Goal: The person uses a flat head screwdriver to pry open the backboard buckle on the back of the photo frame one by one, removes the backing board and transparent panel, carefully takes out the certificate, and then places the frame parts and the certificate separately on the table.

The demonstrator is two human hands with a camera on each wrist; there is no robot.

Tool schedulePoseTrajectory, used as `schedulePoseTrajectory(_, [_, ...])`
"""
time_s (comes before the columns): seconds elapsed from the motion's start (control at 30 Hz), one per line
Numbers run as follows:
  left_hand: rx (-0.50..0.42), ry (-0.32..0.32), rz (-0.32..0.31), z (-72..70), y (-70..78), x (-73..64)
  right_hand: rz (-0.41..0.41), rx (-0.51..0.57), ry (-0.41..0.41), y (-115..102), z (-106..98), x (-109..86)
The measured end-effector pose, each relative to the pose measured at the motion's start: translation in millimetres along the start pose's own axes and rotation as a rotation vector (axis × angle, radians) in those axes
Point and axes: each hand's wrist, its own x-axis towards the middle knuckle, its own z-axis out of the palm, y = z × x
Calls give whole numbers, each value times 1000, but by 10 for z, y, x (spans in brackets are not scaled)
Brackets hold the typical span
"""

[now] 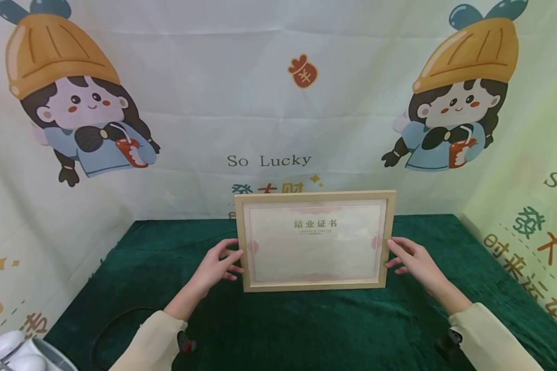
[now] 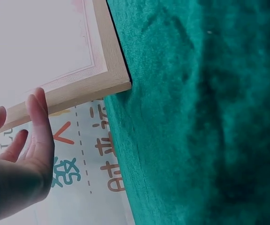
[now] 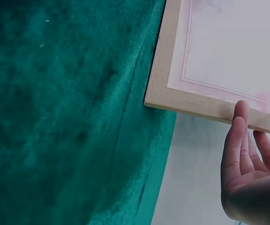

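A light wooden picture frame [image 1: 314, 286] with a certificate behind its front stands upright, facing me, near the middle of the table. My left hand [image 1: 215, 265] holds its left side, the thumb at the front edge and the other fingers spread along the side. On the opposite side, my right hand [image 1: 415, 265] holds the frame the same way, its fingertips on the wooden edge. The left wrist view shows one left finger [image 2: 40, 122] against the frame's border. In the right wrist view a right finger [image 3: 235, 140] overlaps the edge. The frame's back is hidden.
Dark green velvety cloth [image 1: 306, 330] covers the table. A printed curtain [image 1: 269, 118] rises behind and along the sides. At the lower left are white rounded, egg-like things [image 1: 16, 350] by a grey rim. A thin dark cable [image 1: 120, 315] curves near my left sleeve.
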Motion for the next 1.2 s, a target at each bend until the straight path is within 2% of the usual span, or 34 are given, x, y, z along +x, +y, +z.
schedulePoseTrajectory(0.2, [-34, 2, -9, 5, 6, 36, 6, 24, 15, -24, 10, 44])
schedulePoseTrajectory(0.4, [-55, 17, -25, 24, 70, 10, 1, 42, 43, -19, 30, 42])
schedulePoseTrajectory(0.57, [-65, 39, -8, 34, 22, 0, -4, 83, 53, 45, 42, 30])
schedulePoseTrajectory(0.67, [-114, 51, -17, 33, 7, -27, 26, 138, 43, 29, 37, -12])
schedulePoseTrajectory(0.9, [-288, 119, -115, 57, 52, -123, 105, 281, 18, -73, 31, -143])
schedulePoseTrajectory(1.1, [-361, 149, -120, 89, 74, -209, 100, 356, 60, 0, 63, -175])
schedulePoseTrajectory(1.2, [-328, 168, -127, 125, 55, -254, 102, 333, 60, 36, 84, -205])
